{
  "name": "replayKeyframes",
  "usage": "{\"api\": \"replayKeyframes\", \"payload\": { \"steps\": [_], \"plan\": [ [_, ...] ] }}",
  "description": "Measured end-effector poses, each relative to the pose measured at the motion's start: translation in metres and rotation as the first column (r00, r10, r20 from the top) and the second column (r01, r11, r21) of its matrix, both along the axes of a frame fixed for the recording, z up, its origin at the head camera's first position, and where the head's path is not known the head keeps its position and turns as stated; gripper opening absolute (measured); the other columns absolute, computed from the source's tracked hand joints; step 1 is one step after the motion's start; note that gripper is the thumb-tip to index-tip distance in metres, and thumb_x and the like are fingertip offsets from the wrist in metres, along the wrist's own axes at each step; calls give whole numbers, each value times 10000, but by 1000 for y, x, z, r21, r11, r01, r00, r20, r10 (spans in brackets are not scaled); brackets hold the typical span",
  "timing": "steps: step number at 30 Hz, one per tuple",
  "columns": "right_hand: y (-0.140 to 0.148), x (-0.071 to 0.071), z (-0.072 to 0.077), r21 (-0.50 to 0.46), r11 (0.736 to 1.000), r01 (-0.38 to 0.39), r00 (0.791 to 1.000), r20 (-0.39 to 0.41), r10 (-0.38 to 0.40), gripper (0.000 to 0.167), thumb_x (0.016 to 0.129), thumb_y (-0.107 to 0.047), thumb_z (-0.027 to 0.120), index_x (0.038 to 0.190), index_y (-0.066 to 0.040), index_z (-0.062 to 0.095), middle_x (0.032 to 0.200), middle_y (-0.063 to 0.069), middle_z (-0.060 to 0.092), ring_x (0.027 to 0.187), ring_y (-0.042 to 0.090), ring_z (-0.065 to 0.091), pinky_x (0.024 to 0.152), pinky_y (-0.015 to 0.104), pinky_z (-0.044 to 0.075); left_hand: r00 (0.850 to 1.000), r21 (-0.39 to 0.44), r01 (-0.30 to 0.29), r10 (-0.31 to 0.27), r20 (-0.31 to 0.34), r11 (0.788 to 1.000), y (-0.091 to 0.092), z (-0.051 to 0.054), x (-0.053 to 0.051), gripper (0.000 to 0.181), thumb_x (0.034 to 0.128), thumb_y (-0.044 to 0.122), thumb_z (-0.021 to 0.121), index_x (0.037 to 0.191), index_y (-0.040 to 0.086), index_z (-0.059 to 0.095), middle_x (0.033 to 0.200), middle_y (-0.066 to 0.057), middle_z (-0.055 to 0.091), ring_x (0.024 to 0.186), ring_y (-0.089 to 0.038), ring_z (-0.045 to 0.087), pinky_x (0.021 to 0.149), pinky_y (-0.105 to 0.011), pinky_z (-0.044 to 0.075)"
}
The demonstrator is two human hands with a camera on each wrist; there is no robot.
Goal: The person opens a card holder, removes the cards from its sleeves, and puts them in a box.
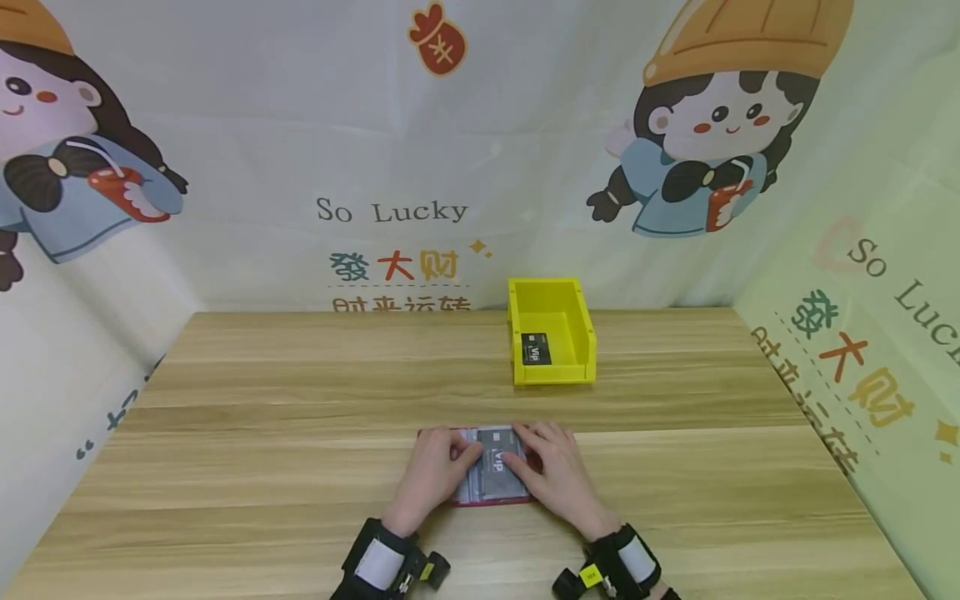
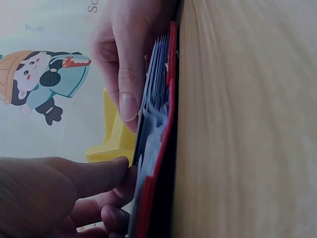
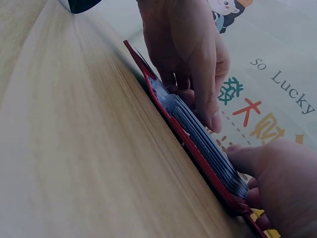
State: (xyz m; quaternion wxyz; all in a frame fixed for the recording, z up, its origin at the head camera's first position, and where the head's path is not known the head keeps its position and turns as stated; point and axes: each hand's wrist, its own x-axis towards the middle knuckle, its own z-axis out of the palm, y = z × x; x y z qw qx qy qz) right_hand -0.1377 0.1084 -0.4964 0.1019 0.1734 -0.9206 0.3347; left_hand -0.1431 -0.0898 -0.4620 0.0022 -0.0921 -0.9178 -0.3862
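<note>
A red card holder [image 1: 480, 504] with a stack of clear sleeves lies open on the table. A dark grey card marked VIP [image 1: 495, 483] shows on its right part. My left hand [image 1: 435, 471] grips the holder's left side, its thumb by the card's left edge; in the left wrist view this hand [image 2: 64, 193] has thumb and index finger together at the sleeves' edge. My right hand [image 1: 558, 475] grips the right side, thumb on the card; the right wrist view shows this hand [image 3: 282, 178] with fingers curled at the holder's edge [image 3: 203, 163]. Some fingertips are hidden.
Beyond the holder, near the table's back edge, stands a yellow bin [image 1: 555, 375] with another black VIP card [image 1: 536, 349] inside. A printed cloth [image 1: 262, 125] hangs behind the wooden table [image 1: 300, 400] and along its sides.
</note>
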Motion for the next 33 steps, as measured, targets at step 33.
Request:
{"api": "replayKeyframes", "payload": {
  "steps": [33],
  "plan": [
    [-1, -1, 2, -2, 1000, 15, 999, 32, -15, 476, 880, -288, 774, 1271, -31, 685, 965, -13, 661, 897, 106, 482, 838, 330, 335, 1000, -34, -9, 9, 24, 999, 1, 3, 4, 223, 879, 225, 775, 720, 69, 761, 613, 28, 453, 785, -180, 442, 690, -263, 285]
  ]
}}
